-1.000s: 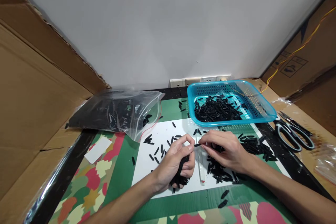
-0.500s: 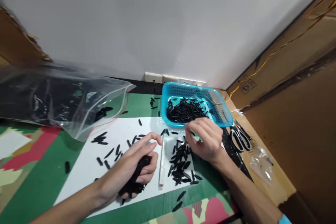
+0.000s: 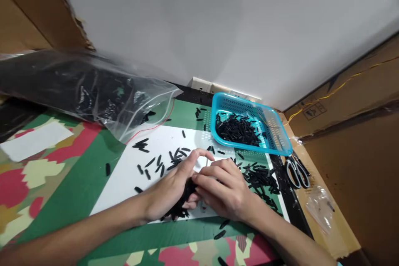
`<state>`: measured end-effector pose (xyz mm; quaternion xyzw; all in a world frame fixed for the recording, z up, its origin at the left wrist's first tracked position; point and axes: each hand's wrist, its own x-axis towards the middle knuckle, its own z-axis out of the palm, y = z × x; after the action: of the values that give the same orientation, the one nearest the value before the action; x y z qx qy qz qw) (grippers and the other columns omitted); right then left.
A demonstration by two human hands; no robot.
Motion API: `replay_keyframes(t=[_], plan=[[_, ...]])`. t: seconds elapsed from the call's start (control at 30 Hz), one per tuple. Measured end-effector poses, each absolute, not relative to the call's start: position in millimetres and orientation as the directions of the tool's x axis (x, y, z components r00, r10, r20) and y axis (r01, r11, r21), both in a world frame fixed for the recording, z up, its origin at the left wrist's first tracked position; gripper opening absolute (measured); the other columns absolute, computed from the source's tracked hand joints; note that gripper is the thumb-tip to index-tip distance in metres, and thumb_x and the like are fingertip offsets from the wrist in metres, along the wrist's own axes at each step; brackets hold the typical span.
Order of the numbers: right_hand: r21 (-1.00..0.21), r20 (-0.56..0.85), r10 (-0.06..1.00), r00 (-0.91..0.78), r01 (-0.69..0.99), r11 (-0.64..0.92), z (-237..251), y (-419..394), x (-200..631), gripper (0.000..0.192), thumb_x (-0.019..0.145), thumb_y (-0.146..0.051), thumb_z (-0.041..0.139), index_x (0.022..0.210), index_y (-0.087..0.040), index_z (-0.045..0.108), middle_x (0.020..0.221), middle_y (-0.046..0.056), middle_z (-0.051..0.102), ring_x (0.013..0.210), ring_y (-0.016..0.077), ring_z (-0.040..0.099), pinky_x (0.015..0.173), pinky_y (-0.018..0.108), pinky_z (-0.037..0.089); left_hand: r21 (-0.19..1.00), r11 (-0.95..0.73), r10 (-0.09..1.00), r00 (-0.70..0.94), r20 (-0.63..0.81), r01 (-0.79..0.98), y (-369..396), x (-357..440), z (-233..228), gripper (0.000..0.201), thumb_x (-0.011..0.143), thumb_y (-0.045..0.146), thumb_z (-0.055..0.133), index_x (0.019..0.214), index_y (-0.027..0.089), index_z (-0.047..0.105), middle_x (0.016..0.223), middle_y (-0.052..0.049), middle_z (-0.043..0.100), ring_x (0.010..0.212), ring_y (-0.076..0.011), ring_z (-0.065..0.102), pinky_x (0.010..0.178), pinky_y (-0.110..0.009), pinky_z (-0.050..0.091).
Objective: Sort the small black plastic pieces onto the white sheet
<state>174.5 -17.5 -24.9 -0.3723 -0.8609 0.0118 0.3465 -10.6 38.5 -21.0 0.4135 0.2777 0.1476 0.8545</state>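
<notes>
Hands: left [image 3: 170, 193] clenched on black pieces [image 3: 181, 205], right [image 3: 222, 191] fingers pinching into same bunch.

The right hand [image 3: 222, 189] covers most of the bundle of black pieces [image 3: 181, 203] in the left hand [image 3: 170, 189] (its fingertips hidden there); beside them, the plastic bag [image 3: 77, 91] is blurred, cut off leftward.

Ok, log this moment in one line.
left hand: grips bundle of black pieces | right hand: fingers at bundle | basket: holds black pieces
</notes>
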Motion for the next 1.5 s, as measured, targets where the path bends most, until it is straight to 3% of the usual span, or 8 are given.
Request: replay_keyframes(t=[0.2,0.43,0.57,0.7,0.8,1.03,1.23,1.5], plan=[[-0.633,0.442,0.821,-0.362,0.523,0.571,-20.9,-20.7,175.2,0.023,0.099,-0.018,0.064,0.122,-0.022,0.067,0.107,0.008,0.073,0.096,0.0213,0.063,0.086,0.040,0.052,0.856,0.518,0.521,0.796,-0.310,-0.006,32.2,-10.6,-15.9,0.064,0.096,0.077,0.033,0.134,0.027,0.043,0.061,0.006,0.045,0.053,-0.0131,0.038,0.049,-0.021,0.034],[-0.735,0.309,0.878,-0.366,0.494,0.465,-15.3,-21.6,177.5,0.008,0.100,-0.022,0.063,0.105,-0.023,0.070,0.104,0.007,0.070,0.097,0.0220,0.060,0.086,0.039,0.051,0.837,0.547,0.484,0.811,-0.329,0.014,30.7,-10.5,-15.3,0.060,0.098,0.076,0.030,0.127,0.027,0.045,0.060,0.006,0.044,0.051,-0.0114,0.034,0.049,-0.021,0.031],[-0.765,0.334,0.865,-0.373,0.429,0.481,-14.8,-23.5,179.0,0.008,0.102,-0.017,0.058,0.104,-0.022,0.064,0.099,0.006,0.070,0.093,0.0209,0.061,0.086,0.037,0.051,0.796,0.605,0.457,0.827,-0.327,-0.020,31.9,-9.9,-18.4,0.048,0.100,0.069,0.038,0.124,0.028,0.042,0.060,0.009,0.042,0.051,-0.0097,0.033,0.051,-0.019,0.030],[-0.832,0.339,0.911,-0.236,0.377,0.408,-17.3,-23.9,185.2,0.008,0.103,-0.018,0.055,0.103,-0.022,0.062,0.093,0.004,0.069,0.085,0.0175,0.064,0.079,0.030,0.053,0.777,0.628,0.432,0.847,-0.310,-0.036,34.3,-9.4,-18.3,0.033,0.104,0.060,0.039,0.114,0.028,0.040,0.062,0.009,0.043,0.050,-0.0083,0.032,0.051,-0.017,0.029],[-0.835,0.341,0.929,-0.145,0.407,0.370,-19.1,-22.0,191.8,0.006,0.102,-0.021,0.059,0.101,-0.022,0.064,0.089,0.003,0.070,0.080,0.0159,0.067,0.073,0.026,0.054,0.767,0.641,0.426,0.841,-0.332,-0.022,35.9,-9.1,-17.8,0.030,0.105,0.057,0.040,0.102,0.027,0.037,0.061,0.009,0.044,0.049,-0.0069,0.032,0.049,-0.015,0.026],[-0.737,0.457,0.876,-0.154,0.486,0.470,-20.2,-17.2,195.6,0.009,0.098,-0.019,0.066,0.106,-0.022,0.069,0.091,0.005,0.076,0.079,0.0184,0.071,0.072,0.031,0.058,0.744,0.661,0.437,0.854,-0.282,-0.093,36.8,-6.9,-25.3,0.035,0.105,0.048,0.047,0.083,0.021,0.040,0.062,0.005,0.048,0.048,-0.0063,0.036,0.046,-0.017,0.030],[-0.699,0.519,0.837,-0.170,0.480,0.531,-19.3,-16.9,194.5,0.012,0.095,-0.013,0.070,0.103,-0.022,0.069,0.090,0.004,0.076,0.080,0.0179,0.072,0.075,0.031,0.058,0.722,0.683,0.432,0.857,-0.282,-0.107,37.4,-7.1,-22.0,0.032,0.104,0.040,0.054,0.082,0.019,0.044,0.063,0.005,0.049,0.049,-0.0050,0.036,0.047,-0.016,0.029],[-0.721,0.467,0.868,-0.166,0.496,0.483,-23.9,-15.6,200.8,0.012,0.094,-0.015,0.071,0.104,-0.021,0.070,0.091,0.004,0.075,0.081,0.0182,0.070,0.075,0.033,0.056,0.721,0.683,0.431,0.860,-0.272,-0.114,38.6,-7.4,-25.0,0.030,0.105,0.040,0.049,0.084,0.021,0.041,0.060,0.006,0.046,0.048,-0.0051,0.032,0.047,-0.016,0.027]])
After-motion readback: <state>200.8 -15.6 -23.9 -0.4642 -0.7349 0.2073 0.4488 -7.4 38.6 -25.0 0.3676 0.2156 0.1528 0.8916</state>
